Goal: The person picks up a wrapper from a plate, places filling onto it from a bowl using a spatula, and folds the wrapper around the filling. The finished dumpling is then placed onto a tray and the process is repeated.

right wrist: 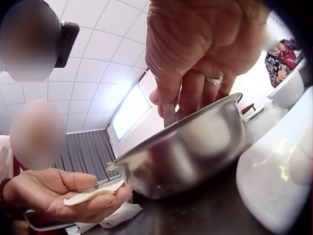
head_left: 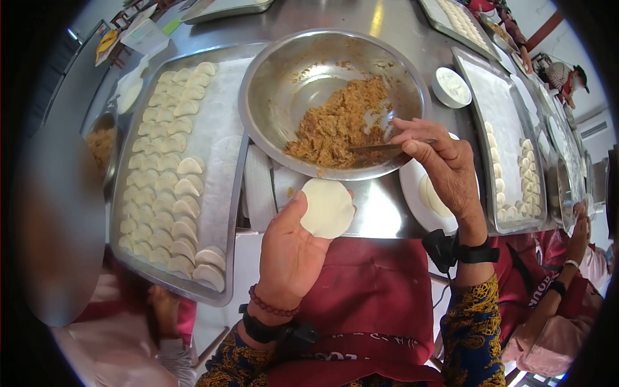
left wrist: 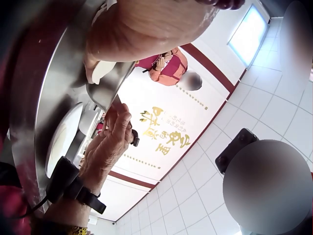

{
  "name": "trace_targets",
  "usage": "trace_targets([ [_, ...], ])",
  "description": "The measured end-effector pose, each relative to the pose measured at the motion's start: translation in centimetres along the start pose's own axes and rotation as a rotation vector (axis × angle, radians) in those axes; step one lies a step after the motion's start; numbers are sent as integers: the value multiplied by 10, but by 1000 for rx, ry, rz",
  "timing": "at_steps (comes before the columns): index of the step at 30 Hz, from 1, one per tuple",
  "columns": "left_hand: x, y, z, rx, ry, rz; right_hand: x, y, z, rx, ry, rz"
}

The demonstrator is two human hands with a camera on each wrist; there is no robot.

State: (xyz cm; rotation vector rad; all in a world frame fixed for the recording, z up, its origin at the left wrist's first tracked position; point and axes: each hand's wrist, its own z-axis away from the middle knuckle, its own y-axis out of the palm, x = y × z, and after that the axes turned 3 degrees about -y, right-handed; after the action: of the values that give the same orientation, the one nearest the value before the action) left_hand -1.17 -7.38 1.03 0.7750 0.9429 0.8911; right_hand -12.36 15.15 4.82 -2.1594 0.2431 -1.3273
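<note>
My left hand is palm up, a round dumpling wrapper lying across its fingers with the thumb at the wrapper's edge. In the right wrist view the wrapper is nearly flat, bare on top. My right hand pinches a thin, flat filling spatula between thumb and fingers over the near right rim of a steel bowl. The spatula's tip is in the brown minced filling inside. In the right wrist view the bowl's wall hides most of the spatula.
On the left a metal tray bears rows of folded dumplings. Right of the bowl are a white plate with wrappers, a small bowl of white powder and another tray of dumplings. Other people sit close on both sides.
</note>
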Motion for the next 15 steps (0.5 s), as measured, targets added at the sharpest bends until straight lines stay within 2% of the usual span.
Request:
trace_targets([
  [5, -4, 4, -2, 40, 0, 20, 0, 1, -1, 17, 34, -51],
  [7, -6, 7, -1, 54, 4, 27, 2, 1, -1, 13, 102, -209],
  [11, -11, 11, 0, 84, 43, 36, 6, 3, 2, 2, 132, -298],
  [15, -16, 13, 3, 91, 55, 50, 14, 10, 7, -120, 257, -560],
])
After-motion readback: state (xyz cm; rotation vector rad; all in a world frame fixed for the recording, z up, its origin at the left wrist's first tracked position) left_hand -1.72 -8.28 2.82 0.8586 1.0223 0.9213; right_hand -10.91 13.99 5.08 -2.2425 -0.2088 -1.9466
